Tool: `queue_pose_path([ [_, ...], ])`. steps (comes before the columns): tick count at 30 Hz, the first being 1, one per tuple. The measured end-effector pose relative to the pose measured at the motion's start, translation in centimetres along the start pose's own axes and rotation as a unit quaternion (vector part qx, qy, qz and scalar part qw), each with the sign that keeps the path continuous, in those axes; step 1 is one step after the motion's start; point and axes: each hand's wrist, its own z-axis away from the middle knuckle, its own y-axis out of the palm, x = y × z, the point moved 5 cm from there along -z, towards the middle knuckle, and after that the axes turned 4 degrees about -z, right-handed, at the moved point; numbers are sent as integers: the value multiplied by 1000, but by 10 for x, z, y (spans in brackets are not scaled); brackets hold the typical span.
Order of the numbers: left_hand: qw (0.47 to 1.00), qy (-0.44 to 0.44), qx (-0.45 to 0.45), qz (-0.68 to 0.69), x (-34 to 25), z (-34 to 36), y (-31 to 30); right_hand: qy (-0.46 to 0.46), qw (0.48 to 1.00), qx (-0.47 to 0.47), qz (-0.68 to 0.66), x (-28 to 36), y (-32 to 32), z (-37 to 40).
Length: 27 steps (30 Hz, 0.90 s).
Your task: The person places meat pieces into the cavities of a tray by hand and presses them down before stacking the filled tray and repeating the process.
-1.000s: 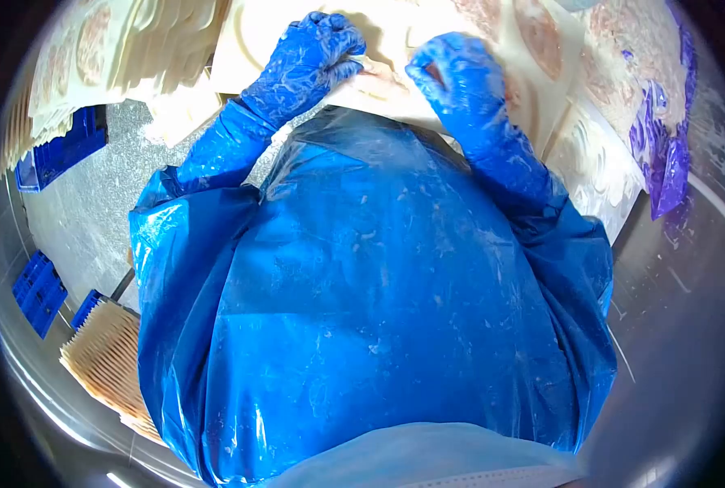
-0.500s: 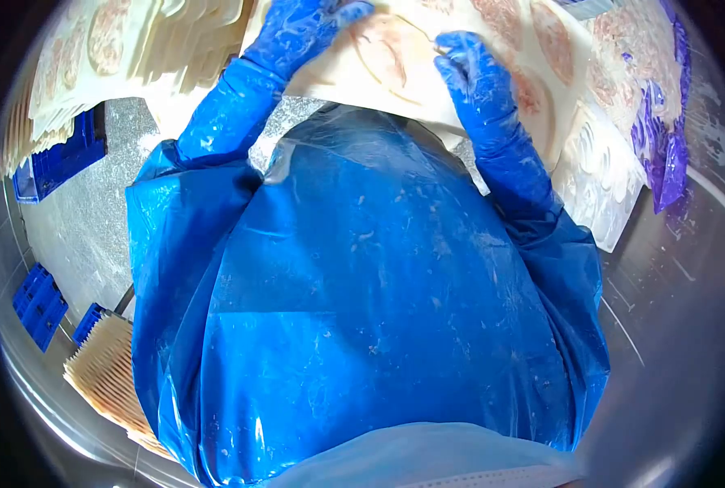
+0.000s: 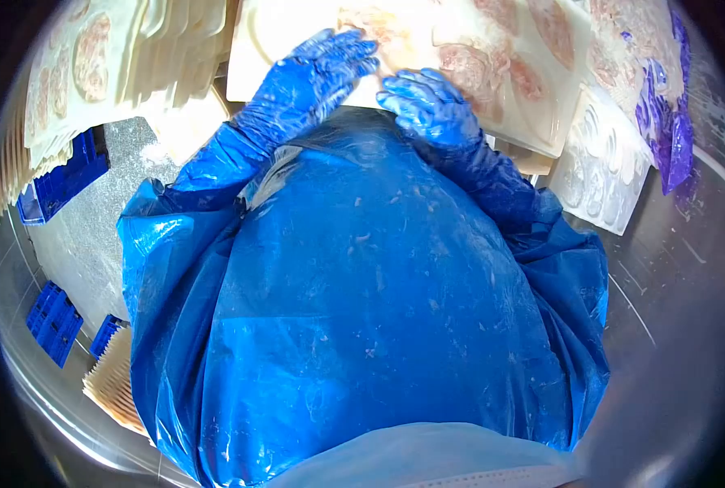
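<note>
Both hands wear wet blue gloves at the near edge of a white tray (image 3: 256,69) with oval hollows. My left hand (image 3: 317,77) lies over the tray with its fingers stretched to the right, beside a patch of pale pink ground meat (image 3: 378,32). Close by, my right hand (image 3: 431,106) has its fingers spread a little and pointing left, just below another lump of meat (image 3: 470,71). A small gap separates the two hands, and neither grips anything visible. More meat portions (image 3: 528,80) sit in the hollows at the tray's right.
Stacked cream trays (image 3: 159,57) stand at the upper left, above a blue crate (image 3: 74,183). A white mould sheet (image 3: 602,163) lies at the right, near a meat heap (image 3: 631,49) and purple plastic (image 3: 663,138). Another tray stack (image 3: 117,382) is at the lower left.
My left hand has moved down and slightly right, its fingers now flatter. My right hand has moved left and down toward it. Meat lumps now show where the tray was mostly bare.
</note>
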Motion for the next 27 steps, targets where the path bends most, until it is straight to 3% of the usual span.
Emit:
queue_pose_path([
  [2, 999, 45, -15, -21, 8, -4, -20, 97, 982, -33, -158, -30, -16, 14],
  [4, 998, 16, -55, 34, 4, -13, -24, 127, 991, -47, -3, -43, -55, 7],
  [6, 982, -25, -121, 144, -3, -31, -28, 170, 985, -22, 34, -69, -56, 6],
  [9, 989, -73, -102, 82, -24, -94, -14, 209, 975, 25, 65, -84, -49, -1],
  [11, 973, -11, -225, 41, -34, -114, 10, 143, 987, 14, 75, -98, -48, 3],
  [12, 992, -10, -118, 47, -30, -125, 16, 136, 988, 16, 68, -106, -52, 0],
  [13, 991, -10, -122, 48, -27, -127, 12, 134, 988, 18, 72, -112, -61, 1],
  [15, 975, 71, -161, 135, -25, -121, 2, 215, 959, 148, -111, -121, -65, -4],
  [16, 994, -5, -21, 111, -22, -118, 8, 293, 920, 109, -236, -115, -67, -8],
  [17, 994, -7, -19, 110, -21, -112, -3, 291, 920, 110, -239, -118, -63, -8],
  [18, 940, -82, -14, 330, -12, -104, -13, 295, 899, 31, -323, -125, -63, -7],
  [19, 834, -151, -11, 531, -6, -97, -16, 295, 866, -49, -402, -109, -71, -26],
  [20, 799, -142, -48, 583, -8, -94, -19, 294, 871, 39, -392, -89, -78, -48],
  [21, 800, -146, -53, 580, -4, -87, -17, 288, 872, 43, -394, -81, -71, -60],
  [23, 774, -166, -49, 609, 9, -72, -12, 292, 805, 0, -516, -72, -59, -81],
  [24, 780, -229, -67, 578, 17, -61, -21, 267, 826, -21, -496, -69, -52, -93],
  [25, 683, -281, -129, 661, 23, -47, -16, 261, 825, -17, -500, -62, -44, -102],
  [27, 790, -278, -169, 520, 45, -27, -45, 200, 903, -110, -364, -41, -48, -120],
])
